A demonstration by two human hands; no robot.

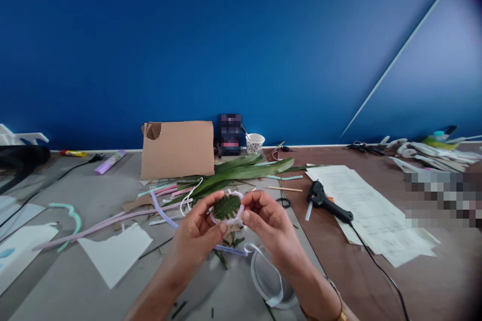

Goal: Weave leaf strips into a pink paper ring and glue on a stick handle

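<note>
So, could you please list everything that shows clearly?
Round piece: one, green-lilac, between hands
Cardboard: one, brown, near wall
Cup: one, patterned white, near wall
Leaves: several, green, beyond hands
Strips: several, pastel, centre-left
Glue gun: one, black, right
Printed sheets: several, white, right
Stick: one, tan, centre-right
Paper scraps: several, white, left
Small items: two, purple and yellow, far left
Wall: one, blue, background
Left hand: one, holding piece
Right hand: one, holding piece

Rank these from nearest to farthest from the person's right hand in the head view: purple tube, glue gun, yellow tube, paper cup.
1. Glue gun: just right of the right hand.
2. Paper cup: behind, near the blue wall.
3. Purple tube: left of the cardboard.
4. Yellow tube: farthest left.
</note>
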